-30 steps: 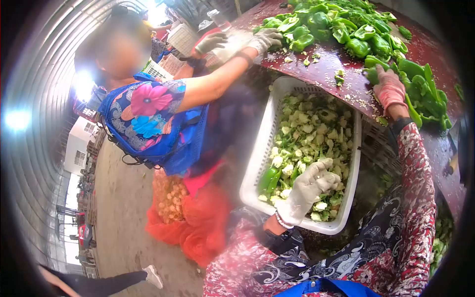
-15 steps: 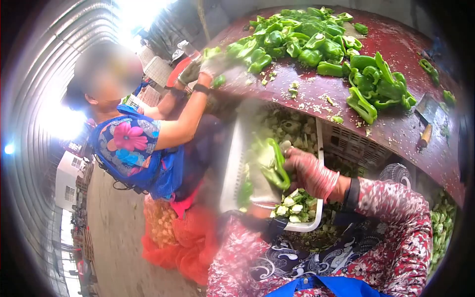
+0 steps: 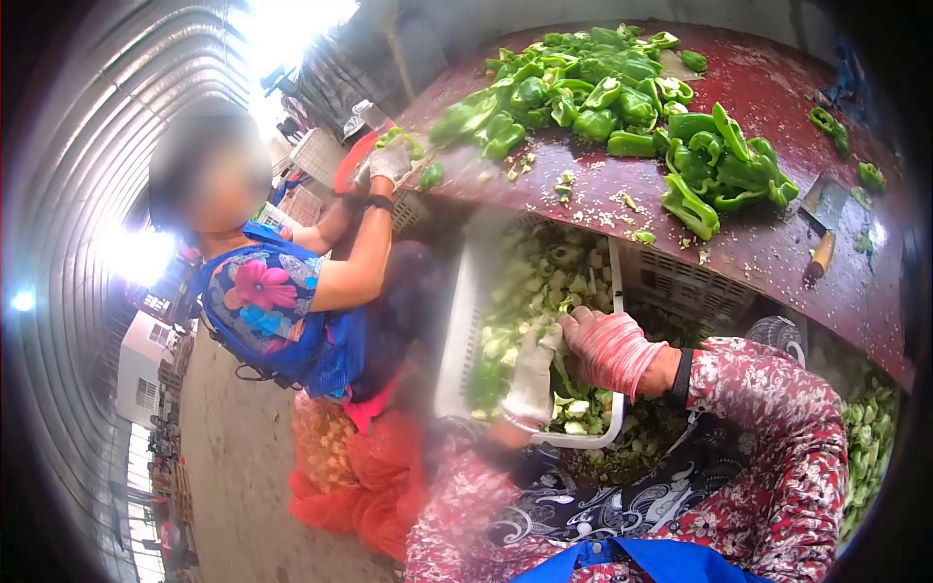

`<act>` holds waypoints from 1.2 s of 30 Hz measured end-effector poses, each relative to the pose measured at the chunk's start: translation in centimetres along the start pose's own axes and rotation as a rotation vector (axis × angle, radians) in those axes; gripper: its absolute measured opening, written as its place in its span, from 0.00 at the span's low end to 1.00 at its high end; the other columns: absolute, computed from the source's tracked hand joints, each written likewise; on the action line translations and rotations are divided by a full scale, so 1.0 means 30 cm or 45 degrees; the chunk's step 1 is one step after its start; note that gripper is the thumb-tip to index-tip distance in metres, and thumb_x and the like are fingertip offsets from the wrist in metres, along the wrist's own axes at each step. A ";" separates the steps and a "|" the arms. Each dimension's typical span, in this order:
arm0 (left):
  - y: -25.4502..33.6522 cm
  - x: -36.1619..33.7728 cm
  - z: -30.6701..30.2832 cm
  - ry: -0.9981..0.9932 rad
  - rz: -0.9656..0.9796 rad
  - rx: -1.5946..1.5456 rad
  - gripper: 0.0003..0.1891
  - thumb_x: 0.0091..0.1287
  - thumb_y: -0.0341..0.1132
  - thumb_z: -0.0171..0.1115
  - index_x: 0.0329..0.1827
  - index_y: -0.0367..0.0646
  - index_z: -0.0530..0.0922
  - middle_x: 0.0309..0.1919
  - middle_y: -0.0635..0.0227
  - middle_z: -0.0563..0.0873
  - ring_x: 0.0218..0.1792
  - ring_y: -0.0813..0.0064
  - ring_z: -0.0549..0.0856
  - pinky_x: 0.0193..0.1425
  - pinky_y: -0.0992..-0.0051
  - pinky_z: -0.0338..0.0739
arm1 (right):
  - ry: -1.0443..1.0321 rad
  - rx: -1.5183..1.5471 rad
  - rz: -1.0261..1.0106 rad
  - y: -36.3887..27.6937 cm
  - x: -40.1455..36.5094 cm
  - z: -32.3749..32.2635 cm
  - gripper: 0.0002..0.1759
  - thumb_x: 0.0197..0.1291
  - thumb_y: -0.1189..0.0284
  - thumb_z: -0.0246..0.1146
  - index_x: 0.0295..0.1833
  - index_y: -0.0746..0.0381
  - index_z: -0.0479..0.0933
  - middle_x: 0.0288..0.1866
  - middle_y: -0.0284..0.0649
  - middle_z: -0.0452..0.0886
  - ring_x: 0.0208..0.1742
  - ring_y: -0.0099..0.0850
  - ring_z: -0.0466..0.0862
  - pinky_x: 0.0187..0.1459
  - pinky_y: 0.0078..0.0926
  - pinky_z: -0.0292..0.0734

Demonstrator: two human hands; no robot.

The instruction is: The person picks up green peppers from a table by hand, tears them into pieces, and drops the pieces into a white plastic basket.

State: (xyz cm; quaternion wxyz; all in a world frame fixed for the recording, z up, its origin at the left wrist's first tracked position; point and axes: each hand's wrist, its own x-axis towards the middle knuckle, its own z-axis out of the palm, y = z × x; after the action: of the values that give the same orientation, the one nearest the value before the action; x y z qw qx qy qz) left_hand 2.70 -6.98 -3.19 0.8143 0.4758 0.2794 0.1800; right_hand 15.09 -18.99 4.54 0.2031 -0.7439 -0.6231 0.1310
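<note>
Over a white plastic crate (image 3: 619,408) filled with pale pepper cores and seeds, my two gloved hands meet. My right hand (image 3: 610,348), in a red-and-white glove, is closed on a green pepper (image 3: 560,373), most of which the fingers hide. Against its other side my left hand (image 3: 532,379), in a white glove, is closed with fingertips at the pepper's top. Pale pepper cores (image 3: 575,408) lie in the crate just below both hands.
Cut green peppers (image 3: 593,92) are heaped on the red table (image 3: 583,209), with another pile (image 3: 724,175) nearer me. A cleaver (image 3: 822,223) lies at the right. On the left a co-worker (image 3: 292,282) handles a pepper beside red mesh sacks (image 3: 384,476).
My left hand, blurred low over the crate before, has come up to the pepper in my right hand. The pepper, broadly visible earlier, is now mostly covered. The co-worker's hands have drawn back from the heap.
</note>
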 end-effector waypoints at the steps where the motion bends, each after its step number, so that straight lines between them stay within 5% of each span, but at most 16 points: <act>1: -0.016 0.010 -0.016 0.000 -0.003 0.003 0.30 0.73 0.45 0.61 0.73 0.41 0.65 0.62 0.57 0.76 0.60 0.69 0.77 0.63 0.70 0.74 | 0.001 -0.061 -0.027 0.008 -0.002 0.007 0.29 0.53 0.64 0.69 0.57 0.66 0.71 0.46 0.51 0.79 0.44 0.51 0.83 0.41 0.44 0.80; 3: -0.040 0.014 -0.035 -0.062 0.313 0.682 0.32 0.73 0.46 0.61 0.74 0.40 0.64 0.62 0.59 0.76 0.61 0.70 0.75 0.66 0.71 0.70 | -0.006 -0.085 -0.069 0.020 -0.001 0.002 0.29 0.53 0.63 0.69 0.57 0.66 0.70 0.43 0.51 0.79 0.42 0.50 0.83 0.39 0.44 0.80; 9: 0.098 -0.101 0.109 -0.049 0.103 0.123 0.32 0.71 0.39 0.64 0.74 0.37 0.63 0.61 0.61 0.76 0.63 0.72 0.74 0.68 0.71 0.68 | 0.132 -0.026 -0.156 0.022 0.000 -0.011 0.28 0.55 0.62 0.68 0.56 0.65 0.68 0.32 0.47 0.81 0.34 0.48 0.84 0.32 0.43 0.78; 15: 0.149 -0.100 0.063 -0.128 -0.087 0.239 0.30 0.70 0.33 0.64 0.73 0.38 0.63 0.59 0.65 0.78 0.58 0.74 0.77 0.64 0.73 0.72 | -0.002 0.143 -0.248 0.063 0.033 0.000 0.25 0.56 0.63 0.67 0.52 0.65 0.67 0.26 0.49 0.80 0.31 0.51 0.83 0.32 0.48 0.77; 19: 0.140 -0.109 0.077 -0.053 -0.059 0.236 0.29 0.72 0.36 0.63 0.72 0.38 0.65 0.58 0.65 0.79 0.57 0.74 0.77 0.63 0.74 0.73 | 0.143 0.094 -0.160 0.033 0.032 0.032 0.24 0.51 0.62 0.71 0.48 0.63 0.70 0.29 0.47 0.81 0.32 0.48 0.84 0.32 0.45 0.78; 25: 0.098 -0.133 0.086 0.005 0.338 0.315 0.28 0.72 0.44 0.62 0.69 0.38 0.67 0.53 0.69 0.80 0.51 0.77 0.79 0.57 0.76 0.74 | 0.098 -0.029 -0.077 -0.006 0.045 0.012 0.23 0.48 0.60 0.72 0.42 0.62 0.73 0.33 0.45 0.81 0.34 0.46 0.85 0.33 0.44 0.79; 27: 0.145 -0.146 0.083 -0.122 0.094 0.211 0.27 0.73 0.42 0.62 0.69 0.37 0.67 0.51 0.68 0.81 0.49 0.77 0.80 0.55 0.77 0.75 | 0.048 -0.001 -0.077 0.000 0.055 0.009 0.22 0.48 0.61 0.72 0.42 0.63 0.73 0.33 0.46 0.81 0.34 0.47 0.85 0.34 0.44 0.79; 30: 0.148 -0.150 0.064 -0.130 0.024 0.233 0.26 0.74 0.41 0.61 0.69 0.37 0.67 0.52 0.66 0.82 0.51 0.75 0.81 0.57 0.76 0.76 | 0.003 0.079 -0.267 0.039 0.068 0.011 0.17 0.51 0.63 0.70 0.38 0.64 0.74 0.34 0.48 0.81 0.36 0.51 0.84 0.35 0.45 0.78; 36: 0.154 -0.140 0.044 -0.166 -0.093 0.342 0.25 0.73 0.35 0.61 0.70 0.36 0.67 0.55 0.63 0.81 0.55 0.76 0.80 0.61 0.75 0.74 | -0.206 0.170 -0.202 0.051 0.063 -0.019 0.16 0.53 0.63 0.68 0.41 0.62 0.77 0.27 0.50 0.80 0.34 0.53 0.83 0.35 0.45 0.77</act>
State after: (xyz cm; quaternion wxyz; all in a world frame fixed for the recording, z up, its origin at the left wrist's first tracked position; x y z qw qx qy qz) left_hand 0.12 -8.00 2.56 0.7657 0.5809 0.2644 0.0801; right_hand 17.04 -17.42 4.45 0.2109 -0.6640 -0.6843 0.2152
